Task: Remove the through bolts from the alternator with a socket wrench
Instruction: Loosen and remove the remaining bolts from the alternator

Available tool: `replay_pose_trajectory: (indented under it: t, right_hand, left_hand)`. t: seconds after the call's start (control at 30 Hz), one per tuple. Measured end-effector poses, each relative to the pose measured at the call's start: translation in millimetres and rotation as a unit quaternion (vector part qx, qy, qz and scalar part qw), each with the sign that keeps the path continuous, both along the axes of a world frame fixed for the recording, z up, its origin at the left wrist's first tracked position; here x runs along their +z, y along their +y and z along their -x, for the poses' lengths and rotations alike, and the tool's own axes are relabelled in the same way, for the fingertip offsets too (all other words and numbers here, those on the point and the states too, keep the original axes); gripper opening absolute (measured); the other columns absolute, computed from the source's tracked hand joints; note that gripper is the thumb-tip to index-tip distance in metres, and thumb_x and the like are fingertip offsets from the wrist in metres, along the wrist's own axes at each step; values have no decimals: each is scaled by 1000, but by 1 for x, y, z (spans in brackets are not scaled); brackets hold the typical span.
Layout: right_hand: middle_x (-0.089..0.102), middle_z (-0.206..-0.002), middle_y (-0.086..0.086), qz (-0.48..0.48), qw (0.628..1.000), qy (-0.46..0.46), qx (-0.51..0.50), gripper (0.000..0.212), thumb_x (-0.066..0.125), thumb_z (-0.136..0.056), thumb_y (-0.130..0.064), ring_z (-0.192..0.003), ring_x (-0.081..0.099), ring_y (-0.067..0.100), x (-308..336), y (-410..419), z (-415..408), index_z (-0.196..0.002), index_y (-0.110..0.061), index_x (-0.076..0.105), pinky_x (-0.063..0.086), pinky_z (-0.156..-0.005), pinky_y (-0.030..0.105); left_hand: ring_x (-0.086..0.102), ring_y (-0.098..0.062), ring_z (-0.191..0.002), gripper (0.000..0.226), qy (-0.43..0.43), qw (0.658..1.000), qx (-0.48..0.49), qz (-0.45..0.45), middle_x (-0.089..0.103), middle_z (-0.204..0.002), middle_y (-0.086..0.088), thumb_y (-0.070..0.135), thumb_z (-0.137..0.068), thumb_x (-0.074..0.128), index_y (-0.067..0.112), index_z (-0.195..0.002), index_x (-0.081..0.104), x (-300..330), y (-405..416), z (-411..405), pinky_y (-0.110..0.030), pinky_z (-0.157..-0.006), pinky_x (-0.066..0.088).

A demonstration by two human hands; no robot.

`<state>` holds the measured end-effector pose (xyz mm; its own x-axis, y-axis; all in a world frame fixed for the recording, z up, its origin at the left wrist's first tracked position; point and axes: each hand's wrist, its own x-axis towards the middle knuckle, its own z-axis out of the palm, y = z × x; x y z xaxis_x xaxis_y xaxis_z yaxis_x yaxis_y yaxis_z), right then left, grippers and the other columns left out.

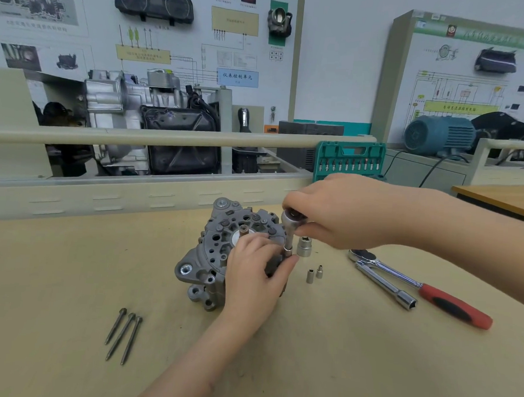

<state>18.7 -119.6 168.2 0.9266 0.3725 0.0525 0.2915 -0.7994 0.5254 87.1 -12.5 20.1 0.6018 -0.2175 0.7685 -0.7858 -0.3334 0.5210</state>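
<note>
A grey alternator (212, 250) sits on the tan workbench (68, 279), rear face up. My left hand (255, 277) lies over its right side, thumb and fingers pinching the socket (288, 252) at the alternator's right edge. My right hand (342, 214) grips the chrome head of a socket wrench (291, 222) that stands upright on that socket. The bolt under the socket is hidden. Three long through bolts (123, 333) lie side by side on the bench at the front left.
A large loose socket (303, 246) and two small sockets (314, 274) stand right of the alternator. A red-handled ratchet (426, 290) and an extension bar (386, 287) lie further right. A green socket case (349, 162) stands open behind; a raised rail borders the bench's far edge.
</note>
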Motion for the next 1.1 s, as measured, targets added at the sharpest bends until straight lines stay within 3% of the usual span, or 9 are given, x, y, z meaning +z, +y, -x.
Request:
replay_pose_trajectory:
  t: [0.13, 0.23, 0.43, 0.6, 0.67, 0.73, 0.83, 0.97, 1.1]
  right_hand:
    - [35, -59, -6, 51, 996, -71, -13, 40, 19, -93, -52, -49, 32, 10, -3, 2, 1, -77, -18, 31, 30, -58, 27]
    - [33, -58, -6, 31, 997, -74, -23, 41, 22, -91, -55, -47, 29, 9, -6, 3, 2, -75, -18, 28, 21, -43, 26]
    - [48, -90, 0, -22, 999, 23, -3, 16, 31, -97, -35, -76, 43, 18, -2, 1, -3, -96, -20, 36, 38, -69, 31]
    - [54, -101, 1, 14, 999, -10, 39, 25, 30, -96, -37, -85, 49, 21, -6, -1, -5, -106, -17, 41, 38, -83, 31]
    - [56, -87, 2, 34, 998, -34, 41, 31, 28, -94, -46, -77, 53, 23, -4, -1, -4, -95, -17, 39, 38, -76, 31]
    - [45, -67, -2, 40, 998, -44, 17, 39, 27, -90, -56, -60, 46, 19, -1, 2, -1, -84, -18, 35, 35, -57, 27]
    - [34, -62, -6, 31, 998, -46, -5, 39, 29, -90, -56, -51, 33, 9, -2, 5, 1, -82, -19, 33, 25, -44, 25]
    - [49, -82, -2, -3, 1000, 2, -10, 20, 35, -95, -39, -71, 47, 17, 0, 4, -2, -94, -19, 39, 42, -62, 30]
    - [55, -96, 2, 9, 1000, 25, 7, 19, 36, -96, -34, -84, 52, 21, 1, 4, -1, -101, -17, 43, 46, -78, 34]
  left_hand:
    - [49, -18, -87, 25, -2, 1000, 17, -4, 61, -71, -5, 27, -76, 69, 5, -66, 63, 1, -2, -1, -30, -77, 35]
    - [50, -19, -81, 28, -1, 1000, 13, 2, 59, -70, -4, 34, -74, 63, 8, -62, 59, 2, -2, 0, -31, -72, 39]
    - [49, -11, -88, 43, -10, 999, 8, -37, 63, -81, 3, 45, -79, 50, 5, -73, 64, 2, 1, 1, -18, -76, 27]
    - [53, -16, -87, 32, -9, 999, 1, -36, 63, -74, 2, 34, -79, 56, 5, -69, 63, 3, 2, 0, -34, -79, 39]
    - [52, -16, -80, 29, -10, 1000, -3, -25, 59, -67, 4, 31, -78, 59, 6, -63, 58, 4, 1, 1, -39, -75, 43]
    - [47, -13, -72, 26, -19, 1000, -2, -12, 48, -59, 14, 29, -76, 61, 14, -58, 48, 6, 1, 3, -37, -69, 42]
    - [42, -9, -67, 27, -26, 1000, -3, -2, 38, -55, 19, 28, -75, 62, 21, -59, 42, 6, 0, 3, -33, -66, 37]
    - [52, -16, -76, 27, -14, 999, -15, -25, 58, -66, 2, 31, -78, 59, 7, -64, 57, 4, 2, 1, -40, -72, 44]
    - [54, -13, -90, 27, -17, 1000, -1, -26, 65, -73, 1, 30, -77, 58, 5, -71, 67, 3, 2, 2, -41, -81, 44]
